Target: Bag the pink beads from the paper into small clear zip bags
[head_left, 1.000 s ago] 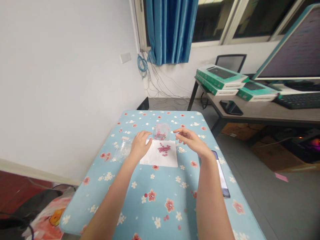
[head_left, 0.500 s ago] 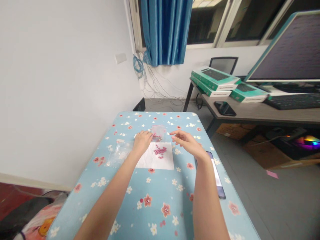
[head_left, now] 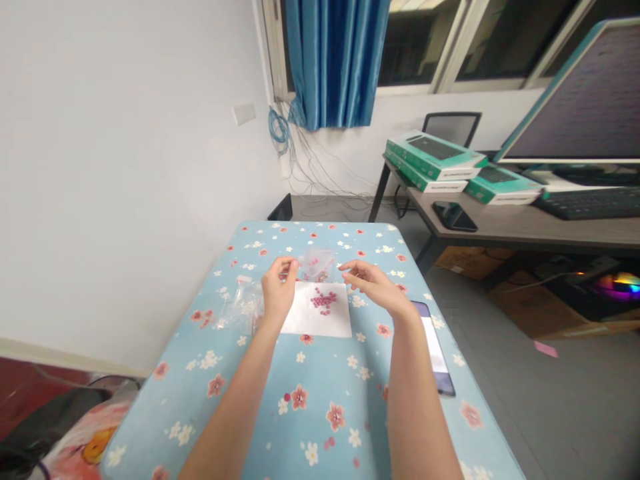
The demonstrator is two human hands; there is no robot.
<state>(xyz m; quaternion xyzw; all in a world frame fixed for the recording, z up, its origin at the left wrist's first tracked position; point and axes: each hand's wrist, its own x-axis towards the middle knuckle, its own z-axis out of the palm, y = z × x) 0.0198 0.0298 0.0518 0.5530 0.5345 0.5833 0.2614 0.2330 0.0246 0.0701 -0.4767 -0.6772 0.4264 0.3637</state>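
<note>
My left hand (head_left: 280, 287) is closed in a pinch on the left edge of a small clear zip bag (head_left: 319, 261). Pinkish-red bits show inside the bag, its upper part raised off the table. To the right of the bag hovers my right hand (head_left: 373, 285), fingers bent and apart, holding nothing. Between and below the hands lies a white sheet of paper (head_left: 310, 323), bearing a loose cluster of small pink beads (head_left: 324, 301). Left of the paper, partly behind my left wrist, are crumpled clear plastic bags (head_left: 239, 308).
A blue flowered cloth covers the table (head_left: 320, 373). A phone (head_left: 436, 353) lies by my right forearm. On the desk to the right are green keyboard boxes (head_left: 435, 157), another phone (head_left: 454, 216), a keyboard (head_left: 590, 202) and a monitor (head_left: 580, 100). A wall (head_left: 125, 167) borders the left.
My left hand has lifted from lying flat beside the bag to a pinch on its edge. The bag's upper part has risen. My right hand has hardly moved.
</note>
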